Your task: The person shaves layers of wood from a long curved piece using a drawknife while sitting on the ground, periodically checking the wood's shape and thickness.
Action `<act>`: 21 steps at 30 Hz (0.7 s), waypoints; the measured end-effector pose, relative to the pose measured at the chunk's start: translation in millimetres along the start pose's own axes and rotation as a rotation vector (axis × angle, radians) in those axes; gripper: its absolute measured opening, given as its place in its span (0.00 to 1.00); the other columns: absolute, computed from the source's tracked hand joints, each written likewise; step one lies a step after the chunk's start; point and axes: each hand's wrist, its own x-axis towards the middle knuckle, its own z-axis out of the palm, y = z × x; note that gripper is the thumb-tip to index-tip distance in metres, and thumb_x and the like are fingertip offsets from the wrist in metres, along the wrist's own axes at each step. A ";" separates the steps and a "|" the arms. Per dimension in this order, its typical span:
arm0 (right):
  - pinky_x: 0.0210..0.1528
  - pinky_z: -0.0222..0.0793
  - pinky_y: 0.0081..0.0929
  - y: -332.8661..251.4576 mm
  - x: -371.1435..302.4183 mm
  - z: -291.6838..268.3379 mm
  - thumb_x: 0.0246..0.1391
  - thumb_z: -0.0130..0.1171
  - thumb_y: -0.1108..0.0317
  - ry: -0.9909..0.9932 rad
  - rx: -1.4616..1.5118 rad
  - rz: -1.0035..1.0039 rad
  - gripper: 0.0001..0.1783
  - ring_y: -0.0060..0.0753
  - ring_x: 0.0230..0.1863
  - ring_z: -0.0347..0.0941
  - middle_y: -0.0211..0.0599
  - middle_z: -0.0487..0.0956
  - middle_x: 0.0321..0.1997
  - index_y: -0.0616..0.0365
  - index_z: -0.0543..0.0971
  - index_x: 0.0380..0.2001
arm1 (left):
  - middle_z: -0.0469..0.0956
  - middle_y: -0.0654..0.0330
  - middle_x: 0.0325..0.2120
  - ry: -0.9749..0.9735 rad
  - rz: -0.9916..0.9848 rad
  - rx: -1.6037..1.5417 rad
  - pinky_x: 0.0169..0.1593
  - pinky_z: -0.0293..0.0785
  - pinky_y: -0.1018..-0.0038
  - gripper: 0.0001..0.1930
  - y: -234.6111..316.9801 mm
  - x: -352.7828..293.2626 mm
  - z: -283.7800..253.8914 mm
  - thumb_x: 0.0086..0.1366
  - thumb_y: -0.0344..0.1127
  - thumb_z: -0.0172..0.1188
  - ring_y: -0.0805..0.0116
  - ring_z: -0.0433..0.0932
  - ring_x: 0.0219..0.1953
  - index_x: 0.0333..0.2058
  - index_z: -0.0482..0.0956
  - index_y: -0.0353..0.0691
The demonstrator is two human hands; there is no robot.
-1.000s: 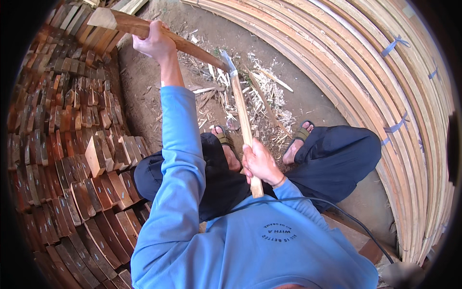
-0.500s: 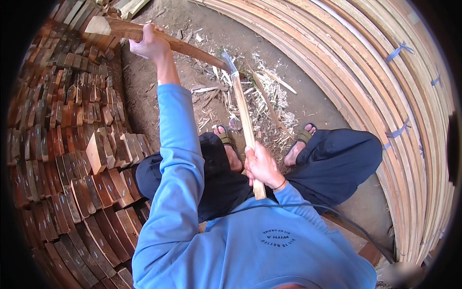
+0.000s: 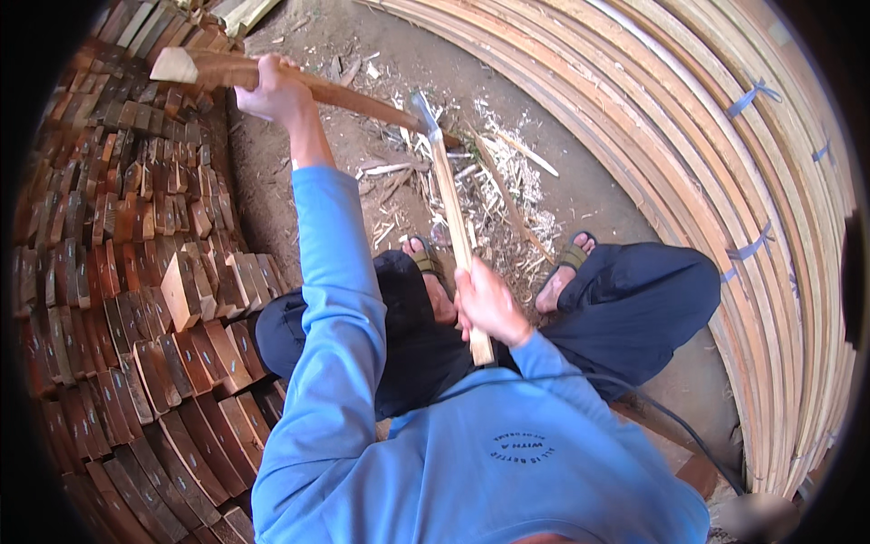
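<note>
At the upper left my left hand [image 3: 276, 91] is closed around a long piece of timber [image 3: 362, 103]. The timber slants down to the right, its pale sawn end [image 3: 174, 65] at the left. In front of my body my right hand [image 3: 489, 302] grips the low part of a pale wooden-handled blade [image 3: 449, 193]. The handle points away from me, and its metal blade [image 3: 424, 113] meets the timber near the far right end. Whether the edge bites into the wood I cannot tell. Wood chips [image 3: 498, 195] lie on the ground around and below the blade.
Stacked short boards [image 3: 136, 299] rise on my left. Long bundled planks [image 3: 707, 118], tied with blue strips, curve along the right. My sandalled feet [image 3: 435, 281] are on the dirt ground, and a dark cable [image 3: 671, 412] runs across my lap to the lower right.
Both hands have shifted slightly to the left. The timber's near end is a little further left and lower, and the blade has moved slightly up and left, still against the timber.
</note>
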 end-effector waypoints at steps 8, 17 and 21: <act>0.12 0.73 0.32 -12.1 32.7 -13.5 0.72 0.44 0.65 0.046 0.117 0.032 0.13 0.28 0.12 0.71 0.34 0.72 0.17 0.65 0.67 0.35 | 0.72 0.55 0.20 -0.054 -0.016 -0.006 0.23 0.70 0.72 0.04 15.1 -24.0 4.8 0.54 0.21 0.54 0.67 0.70 0.18 0.29 0.71 0.29; 0.12 0.71 0.28 4.9 33.0 -5.3 0.73 0.40 0.64 0.027 0.157 0.036 0.08 0.22 0.12 0.66 0.29 0.68 0.19 0.58 0.63 0.43 | 0.72 0.52 0.20 -0.147 -0.134 -0.113 0.26 0.71 0.69 0.05 13.6 -23.5 1.1 0.51 0.22 0.57 0.64 0.72 0.20 0.29 0.72 0.29; 0.13 0.72 0.29 2.9 5.5 -7.3 0.74 0.40 0.62 -0.071 0.315 0.058 0.11 0.24 0.12 0.67 0.29 0.67 0.19 0.58 0.64 0.41 | 0.74 0.53 0.19 -0.209 -0.178 -0.120 0.26 0.72 0.71 0.06 4.5 -5.0 6.0 0.50 0.24 0.57 0.65 0.73 0.20 0.28 0.74 0.31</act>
